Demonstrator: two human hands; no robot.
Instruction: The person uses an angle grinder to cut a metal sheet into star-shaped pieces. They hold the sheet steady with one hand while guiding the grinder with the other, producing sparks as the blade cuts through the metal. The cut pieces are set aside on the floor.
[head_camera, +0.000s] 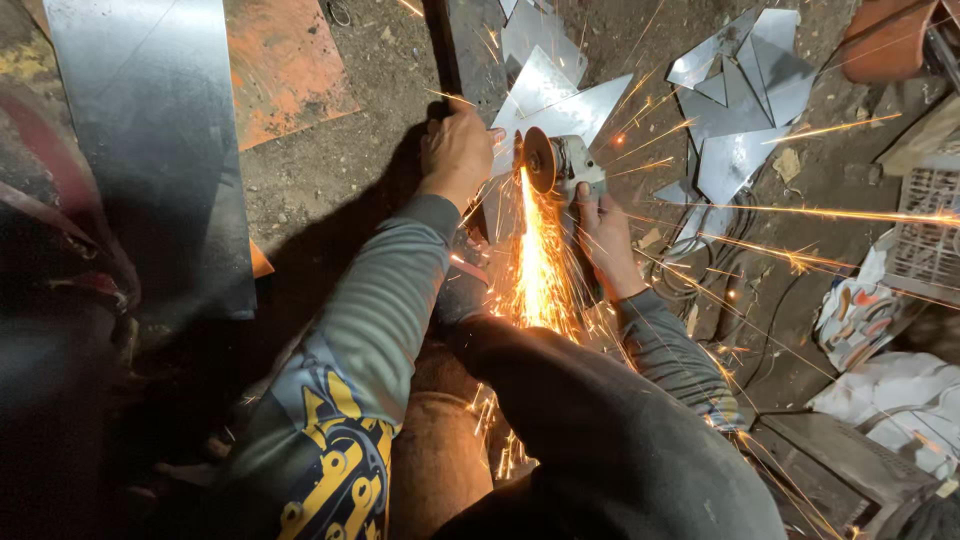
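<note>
Knee (600, 420) low centre, sparks flying: mid-cut on sheet metal (545, 105)
Right hand (603, 235) clamped on grinder (560, 165), left hand (457, 150) pressing sheet; I'd judge steady feed comes next

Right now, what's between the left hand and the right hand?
Head view: the angle grinder's disc and a stream of sparks lie between left hand and right hand, over sheet metal.

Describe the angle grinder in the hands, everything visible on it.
The grey-bodied angle grinder carries a round, rust-brown disc, standing on edge and biting into a shiny sheet-metal piece on the dirt floor. A dense orange stream of sparks pours from the disc toward the person's knees. The right hand grips its body from behind; the left hand presses on the sheet beside it. The rear end is hidden.
</note>
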